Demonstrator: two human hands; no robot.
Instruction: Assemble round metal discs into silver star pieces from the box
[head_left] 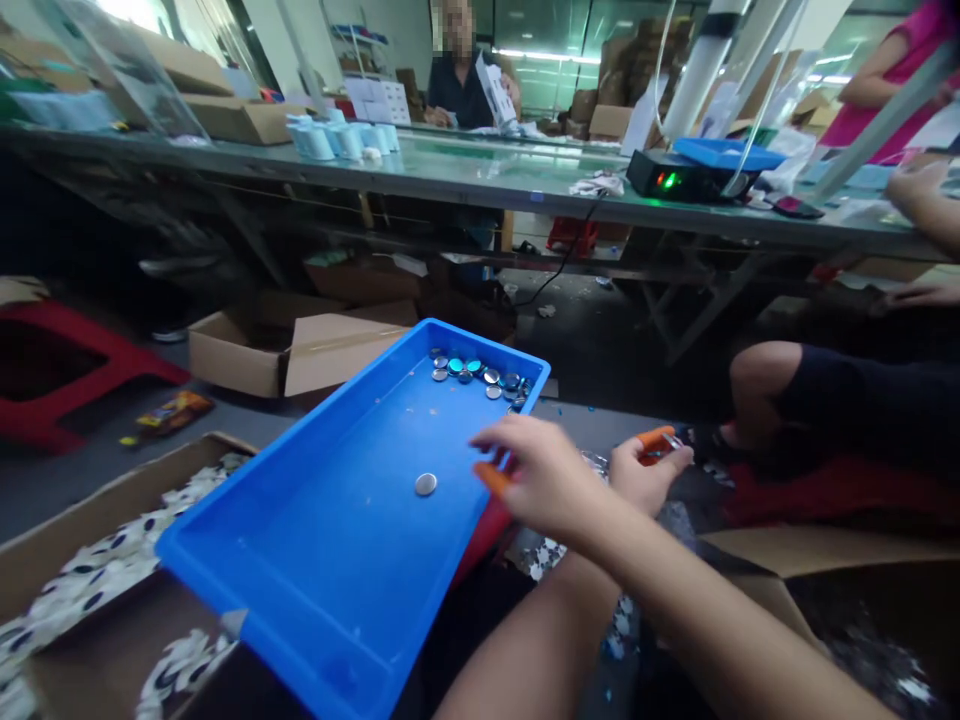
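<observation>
My right hand [540, 470] is over the right rim of a blue plastic tray [330, 480]. Its thumb wears an orange finger cot and stands apart from the fingers, with nothing visible between them. To the right, partly behind my right forearm, my left hand [649, 475] pinches a small silvery piece [673, 445] between the thumb and an orange-covered finger. The piece is too small to make out fully. A single round metal disc [426, 485] lies mid-tray. Several more shiny discs [465, 368], some bluish, are gathered at the tray's far end.
Left of the tray is a carton of white pieces [112, 560]; an open carton [240, 350] lies beyond. At right stands another carton [780, 550]. A green-topped workbench [465, 165] crosses ahead with a person behind it. Another person's knee [765, 385] is close on the right.
</observation>
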